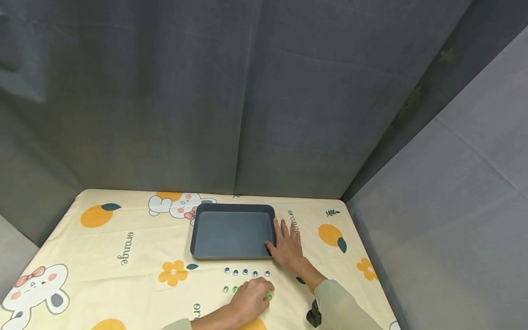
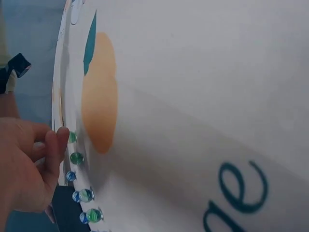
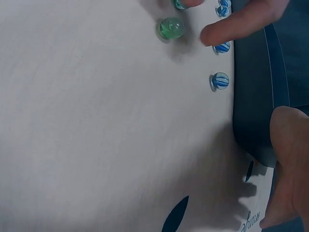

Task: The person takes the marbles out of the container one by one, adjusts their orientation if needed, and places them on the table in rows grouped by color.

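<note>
My left hand (image 1: 252,298) is over the row of green marbles, fingers bent loosely downward and hiding part of the row. In the right wrist view, one of its fingertips meets a partly hidden green marble, while a nearer green marble (image 3: 171,28) sits apart. Seen from the left wrist, the left hand (image 2: 29,162) is beside several green marbles (image 2: 77,158). A row of blue marbles (image 1: 245,272) lies between that hand and a dark grey tray (image 1: 231,255). My right hand (image 1: 286,247) rests at the tray's right side, fingers spread and thumb over the rim.
A pale cloth (image 1: 140,293) printed with oranges, flowers and rabbits covers the table. Grey curtains (image 1: 173,114) hang behind it and along both sides. A black object (image 1: 314,315) is by the right sleeve.
</note>
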Available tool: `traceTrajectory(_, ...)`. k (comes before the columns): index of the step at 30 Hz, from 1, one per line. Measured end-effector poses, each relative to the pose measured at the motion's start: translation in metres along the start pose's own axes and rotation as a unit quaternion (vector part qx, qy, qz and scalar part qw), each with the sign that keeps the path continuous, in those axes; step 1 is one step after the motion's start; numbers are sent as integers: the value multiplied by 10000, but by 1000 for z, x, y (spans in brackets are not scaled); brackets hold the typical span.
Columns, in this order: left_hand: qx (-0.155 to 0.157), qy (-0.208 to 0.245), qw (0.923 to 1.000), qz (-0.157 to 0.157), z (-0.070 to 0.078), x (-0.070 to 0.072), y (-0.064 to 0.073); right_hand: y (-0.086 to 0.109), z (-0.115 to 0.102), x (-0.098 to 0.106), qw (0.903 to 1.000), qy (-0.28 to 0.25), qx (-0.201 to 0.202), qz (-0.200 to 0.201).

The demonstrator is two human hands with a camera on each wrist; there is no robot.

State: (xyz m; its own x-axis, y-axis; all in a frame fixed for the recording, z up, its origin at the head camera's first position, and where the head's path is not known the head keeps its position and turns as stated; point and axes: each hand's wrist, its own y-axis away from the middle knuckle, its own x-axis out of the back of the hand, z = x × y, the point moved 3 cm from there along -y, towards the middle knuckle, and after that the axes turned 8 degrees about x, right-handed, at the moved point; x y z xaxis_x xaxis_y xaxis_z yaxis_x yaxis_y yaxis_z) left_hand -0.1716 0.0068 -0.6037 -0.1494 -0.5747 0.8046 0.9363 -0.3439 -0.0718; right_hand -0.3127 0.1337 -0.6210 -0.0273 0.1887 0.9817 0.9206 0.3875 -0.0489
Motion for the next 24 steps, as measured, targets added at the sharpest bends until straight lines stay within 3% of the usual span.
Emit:
traceTrajectory(10,132,228,9988,411,-11,31,7,-1,-1,0,9999,66,-10,-135)
traceTrajectory(17,281,188,9965,761,-36,58,3,-1,2,1,10000,35,42,-2)
traceTrajectory(24,624,71,9935,951,-64,81,2,6,7,4,9993,55,308,212)
